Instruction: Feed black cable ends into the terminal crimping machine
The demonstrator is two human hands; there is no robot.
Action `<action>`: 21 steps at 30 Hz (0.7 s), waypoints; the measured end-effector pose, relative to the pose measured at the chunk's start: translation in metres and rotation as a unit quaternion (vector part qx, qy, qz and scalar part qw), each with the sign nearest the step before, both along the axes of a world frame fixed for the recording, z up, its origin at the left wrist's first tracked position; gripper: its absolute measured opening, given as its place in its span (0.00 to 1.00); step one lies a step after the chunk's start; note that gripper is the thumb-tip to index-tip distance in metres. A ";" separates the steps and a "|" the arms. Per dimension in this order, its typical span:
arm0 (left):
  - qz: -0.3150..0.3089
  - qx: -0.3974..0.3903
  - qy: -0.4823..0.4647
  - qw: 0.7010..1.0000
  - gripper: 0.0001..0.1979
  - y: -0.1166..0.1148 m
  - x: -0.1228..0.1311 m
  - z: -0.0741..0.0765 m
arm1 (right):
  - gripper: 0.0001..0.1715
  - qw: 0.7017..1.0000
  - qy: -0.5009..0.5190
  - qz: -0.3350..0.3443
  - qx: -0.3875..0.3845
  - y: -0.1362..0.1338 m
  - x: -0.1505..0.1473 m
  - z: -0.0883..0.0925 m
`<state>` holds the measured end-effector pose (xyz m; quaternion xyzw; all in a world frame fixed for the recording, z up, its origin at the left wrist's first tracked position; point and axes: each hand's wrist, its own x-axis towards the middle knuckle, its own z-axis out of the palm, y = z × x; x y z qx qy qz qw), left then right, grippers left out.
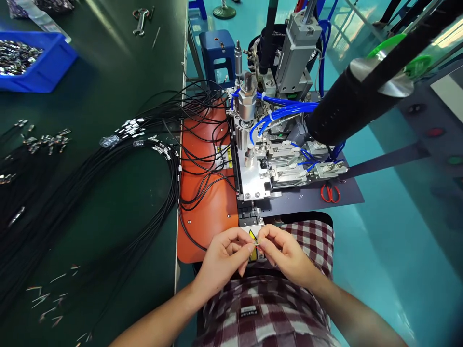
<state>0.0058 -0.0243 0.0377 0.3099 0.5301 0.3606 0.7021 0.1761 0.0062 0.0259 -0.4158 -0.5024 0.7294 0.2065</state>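
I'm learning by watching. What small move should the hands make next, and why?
Probably straighten the thin pale strand gently: the left hand and right hand pinch close together with it between them, and the machine stands just beyond.

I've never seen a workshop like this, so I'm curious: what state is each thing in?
Left hand: pinching a thin wire end
Right hand: pinching it too
Blue bin: open-topped, holding metal parts
Black cables: bundled, curving
Metal wrench: lying on table
Blue stool: upright
Red-handled scissors: lying flat
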 end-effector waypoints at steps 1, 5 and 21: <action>0.003 -0.001 0.003 1.000 0.12 -0.001 0.000 -0.001 | 0.14 1.000 -0.005 -0.007 0.010 -0.002 -0.001 0.000; 0.014 -0.009 0.023 1.000 0.13 -0.004 0.002 -0.002 | 0.13 0.998 -0.031 -0.037 0.043 -0.009 -0.002 -0.003; 0.032 -0.010 0.015 0.999 0.24 -0.008 0.009 -0.013 | 0.11 0.967 -0.132 -0.056 0.213 -0.006 -0.007 0.000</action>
